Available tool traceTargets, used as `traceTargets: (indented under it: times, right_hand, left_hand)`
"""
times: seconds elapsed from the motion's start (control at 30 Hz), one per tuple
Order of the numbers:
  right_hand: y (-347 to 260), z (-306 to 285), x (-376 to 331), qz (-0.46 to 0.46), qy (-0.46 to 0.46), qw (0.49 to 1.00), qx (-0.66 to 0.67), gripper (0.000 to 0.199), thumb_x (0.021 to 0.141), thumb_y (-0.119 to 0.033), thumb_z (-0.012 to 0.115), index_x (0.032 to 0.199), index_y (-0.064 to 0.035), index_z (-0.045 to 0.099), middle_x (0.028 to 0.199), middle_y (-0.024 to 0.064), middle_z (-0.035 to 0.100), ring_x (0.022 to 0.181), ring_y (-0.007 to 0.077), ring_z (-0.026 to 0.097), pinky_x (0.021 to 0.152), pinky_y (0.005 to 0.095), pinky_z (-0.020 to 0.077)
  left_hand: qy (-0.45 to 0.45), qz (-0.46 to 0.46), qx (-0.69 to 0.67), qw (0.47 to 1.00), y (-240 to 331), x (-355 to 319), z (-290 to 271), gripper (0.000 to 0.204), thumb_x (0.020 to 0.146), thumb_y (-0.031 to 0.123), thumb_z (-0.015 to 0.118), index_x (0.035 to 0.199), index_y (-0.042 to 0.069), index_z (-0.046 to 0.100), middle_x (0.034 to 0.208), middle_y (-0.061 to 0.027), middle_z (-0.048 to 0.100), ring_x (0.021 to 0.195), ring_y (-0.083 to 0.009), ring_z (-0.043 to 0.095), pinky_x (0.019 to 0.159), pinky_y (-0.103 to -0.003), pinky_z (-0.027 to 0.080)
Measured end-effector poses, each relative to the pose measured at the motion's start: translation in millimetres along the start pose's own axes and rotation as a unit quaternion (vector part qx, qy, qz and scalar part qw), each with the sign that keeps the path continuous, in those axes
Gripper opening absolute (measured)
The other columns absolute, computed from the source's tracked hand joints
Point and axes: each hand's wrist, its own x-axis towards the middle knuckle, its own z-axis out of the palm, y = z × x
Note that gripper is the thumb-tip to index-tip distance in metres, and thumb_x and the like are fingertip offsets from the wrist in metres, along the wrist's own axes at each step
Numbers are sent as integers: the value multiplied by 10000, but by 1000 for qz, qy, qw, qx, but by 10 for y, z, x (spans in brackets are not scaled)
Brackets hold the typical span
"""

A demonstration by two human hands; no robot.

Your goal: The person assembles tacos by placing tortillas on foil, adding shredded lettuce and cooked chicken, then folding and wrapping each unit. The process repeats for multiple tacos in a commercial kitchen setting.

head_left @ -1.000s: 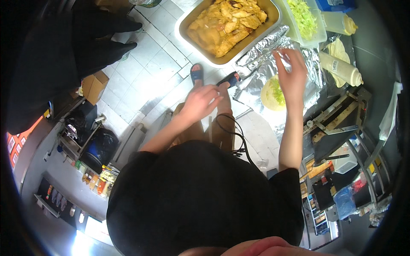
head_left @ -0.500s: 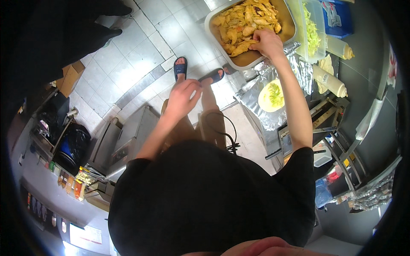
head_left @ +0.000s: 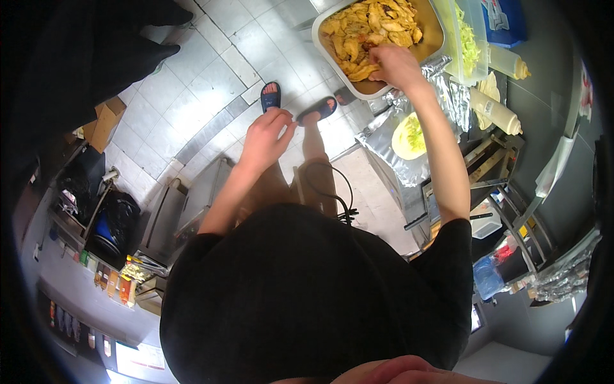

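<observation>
A deep metal tray [head_left: 436, 32] with a pale rim is seen at the upper centre-right of the frame, largely filled with yellow-brown meat pieces [head_left: 377, 25]. The right hand [head_left: 398, 67] is lowered into its near side, the fingers bent down against the pieces; whether one is pinched cannot be told. The left hand [head_left: 261, 141] is held at mid-frame, over the legs, with nothing gripped and the fingers loosely curled, thumb apart.

Below the tray, right of centre, a round flatbread [head_left: 403, 142] is laid on crumpled foil [head_left: 412, 173], topped with shredded lettuce [head_left: 416, 133] and partly hidden by the right forearm. At the upper right, more greens [head_left: 469, 48] are contained in a clear tub [head_left: 453, 51], set just beside the tray. A blue container [head_left: 511, 32] and two squeeze bottles, one higher [head_left: 504, 61] and one lower [head_left: 495, 112], are placed farther right. Between the bottles, a second flatbread [head_left: 488, 88] is partly covered. Dark sandals [head_left: 271, 96] are worn on the feet, seen at upper centre.
</observation>
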Motion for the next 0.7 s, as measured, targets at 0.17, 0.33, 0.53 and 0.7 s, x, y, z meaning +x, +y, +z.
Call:
traceTargets:
  times: [0.17, 0.33, 0.53, 0.7]
  right_hand:
    - [-160, 220, 124, 95, -35, 995, 27, 434, 778, -284, 949, 1111, -101, 739, 1116, 117, 788, 1162, 368, 723, 940, 495, 575]
    - [-112, 219, -3, -9, 5, 998, 56, 408, 835, -245, 915, 1155, -73, 728, 1119, 148, 763, 1107, 382, 727, 914, 501, 567]
    - [71, 136, -480, -30, 158, 960, 229, 294, 917, -125, 846, 1191, -61, 760, 1055, 159, 756, 918, 371, 740, 790, 425, 590]
    - [195, 48, -694, 61, 167, 935, 308, 226, 958, -75, 808, 1177, -33, 769, 962, 132, 774, 800, 315, 747, 752, 401, 582]
  left_hand:
    - [-26, -11, -3, 1000, 61, -15, 4, 79, 969, 56, 784, 1003, 3, 737, 1071, -134, 755, 946, -357, 748, 825, -422, 612]
    - [-28, -6, 11, 1000, 91, -38, 61, 79, 966, 51, 788, 1008, 2, 742, 1058, -129, 762, 936, -345, 746, 820, -416, 610]
    - [-17, 38, 10, 999, 283, 17, 284, 108, 917, 50, 812, 941, 29, 708, 963, -117, 739, 869, -369, 727, 779, -447, 597]
    - [-81, 58, -2, 995, 576, 204, 615, 96, 945, 44, 808, 999, 1, 742, 1033, -149, 759, 932, -370, 743, 822, -437, 611]
